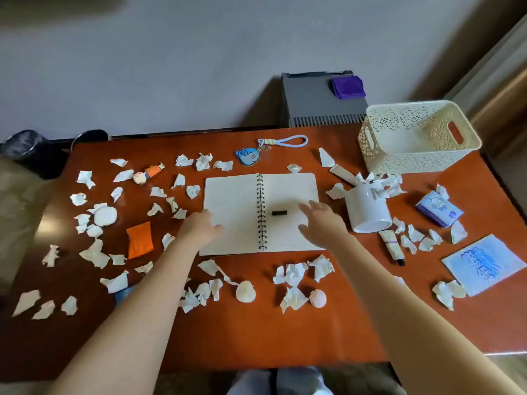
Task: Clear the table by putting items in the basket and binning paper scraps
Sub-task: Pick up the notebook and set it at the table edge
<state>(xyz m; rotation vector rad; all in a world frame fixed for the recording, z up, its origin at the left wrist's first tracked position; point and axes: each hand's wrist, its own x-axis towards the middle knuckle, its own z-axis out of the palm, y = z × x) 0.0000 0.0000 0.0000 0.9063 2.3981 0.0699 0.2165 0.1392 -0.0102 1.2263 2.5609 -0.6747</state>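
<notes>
Reaching over an open spiral-bound notebook [233, 206], both hands held nothing: the left hand [199, 228] lay over the left page with fingers loose, and the right hand [320, 223] lay over the right page with fingers spread wide; whether either touched the paper could not be told. Just left of the right hand's fingertips a slim black pen [281, 212] lay across the page. Crumpled white scraps [293, 273] crowded the glossy red-brown table [256, 332], thickest to the left of the left hand and on the near side of both wrists. Left of the left hand lay a creased orange packet [139, 239]. Just right of the right hand a smooth white mug [368, 209] lay tilted, with scraps bunched at its far end; its lettering was too blurred to read. Right of the mug lay a thin tube [392, 246], a purple tissue pack [439, 209] and a pale blue sheet [484, 263] whose blue print was illegible. Beyond the hands lay a blue cartoon keychain [249, 155]. The cream plastic basket [413, 138], with lace-pierced walls and slot handles, stood beyond and to the right of the right hand, well apart from it. A dark round bin [25, 146] stood far to the left of the left hand, off the table's corner.
</notes>
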